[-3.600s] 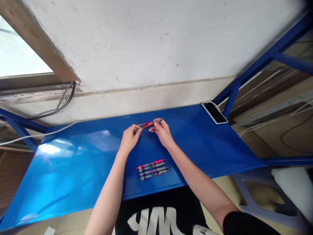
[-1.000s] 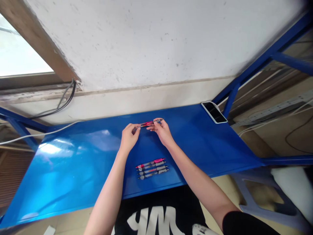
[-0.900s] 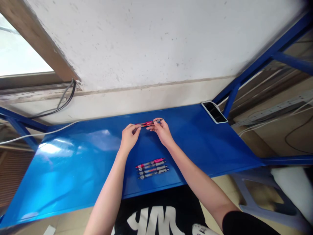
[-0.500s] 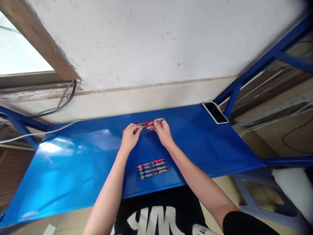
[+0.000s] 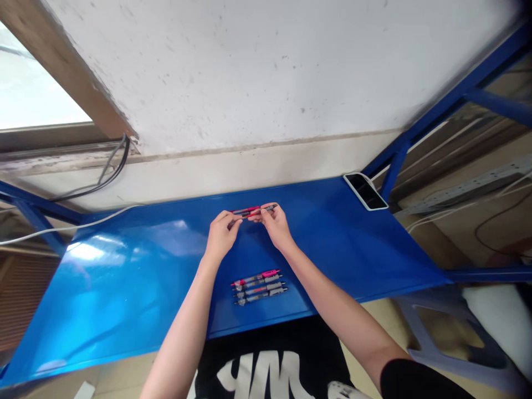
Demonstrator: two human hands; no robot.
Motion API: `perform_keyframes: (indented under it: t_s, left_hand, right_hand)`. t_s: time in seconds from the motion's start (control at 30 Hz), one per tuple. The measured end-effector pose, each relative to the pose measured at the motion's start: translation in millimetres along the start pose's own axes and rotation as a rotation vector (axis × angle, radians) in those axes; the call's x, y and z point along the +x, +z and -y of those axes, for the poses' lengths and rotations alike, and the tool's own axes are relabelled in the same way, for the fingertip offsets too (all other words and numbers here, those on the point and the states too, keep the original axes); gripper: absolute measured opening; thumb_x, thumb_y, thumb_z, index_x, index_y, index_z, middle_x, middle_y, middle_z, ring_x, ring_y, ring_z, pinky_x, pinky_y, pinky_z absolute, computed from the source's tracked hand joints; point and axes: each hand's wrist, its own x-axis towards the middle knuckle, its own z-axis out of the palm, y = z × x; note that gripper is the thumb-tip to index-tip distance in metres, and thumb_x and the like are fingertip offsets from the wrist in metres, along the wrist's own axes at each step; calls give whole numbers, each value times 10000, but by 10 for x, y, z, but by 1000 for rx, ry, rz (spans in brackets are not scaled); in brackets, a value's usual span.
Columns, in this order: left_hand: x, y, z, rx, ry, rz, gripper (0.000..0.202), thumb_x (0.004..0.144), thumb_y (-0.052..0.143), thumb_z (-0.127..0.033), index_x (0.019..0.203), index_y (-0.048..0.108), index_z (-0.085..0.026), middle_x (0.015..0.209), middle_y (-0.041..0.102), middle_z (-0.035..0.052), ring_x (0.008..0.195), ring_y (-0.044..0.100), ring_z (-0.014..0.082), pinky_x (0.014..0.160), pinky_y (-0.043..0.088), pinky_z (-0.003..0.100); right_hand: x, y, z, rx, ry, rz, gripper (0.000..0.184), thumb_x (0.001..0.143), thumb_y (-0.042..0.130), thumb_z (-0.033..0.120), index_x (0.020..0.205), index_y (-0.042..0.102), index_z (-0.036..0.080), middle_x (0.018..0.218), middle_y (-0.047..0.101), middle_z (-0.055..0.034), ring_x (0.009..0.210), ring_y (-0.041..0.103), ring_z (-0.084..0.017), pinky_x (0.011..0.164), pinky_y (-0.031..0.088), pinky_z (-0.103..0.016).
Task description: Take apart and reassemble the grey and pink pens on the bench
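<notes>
Left hand and right hand are both working on one slim bundle, apparently two retractable pens lying side by side, one with a pink-red barrel, the other darker. Exact count is uncertain at this size. The left grip is closing on the pink-red end between thumb and fingertips; the right grip is pinching the dark-tipped end in the same way. The bundle is lying roughly level over the middle of the blue metal desk, toward its far edge; whether it is touching the surface I cannot tell.

Handling judgement: fingertip pinches at both ends are suiting the job, since they are keeping the barrels parallel and the middle exposed. Even, light pressure from each side should limit rolling or slipping.

Nearer the person, a row of four similar pens is lying parallel on the desk, between the forearms. A smartphone is resting face up in the far right corner, well apart from the hands, and a white cable is running along the far left of the desk.
</notes>
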Motion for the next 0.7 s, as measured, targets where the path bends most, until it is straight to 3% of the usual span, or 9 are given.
perform_keyframes:
  t_s: [0.5,0.7]
  left_hand:
    - [2,-26,-23,-21,-10,18,116,941,639,-229,918,745,-190,878,679,44,691,604,149,655,522,278]
    - [1,-1,-63,-67,0,44,114,946,638,-209,911,745,-188,862,685,41,698,607,145,654,509,268]
  right_hand:
    - [-20,31,40,39,12,24,305,894,729,469,960,530,248,862,781,-1,719,786,-173,702,612,-299]
    - [-58,77,91,49,12,94,289,883,747,449,947,550,247,856,784,9,701,773,-157,709,607,-293]
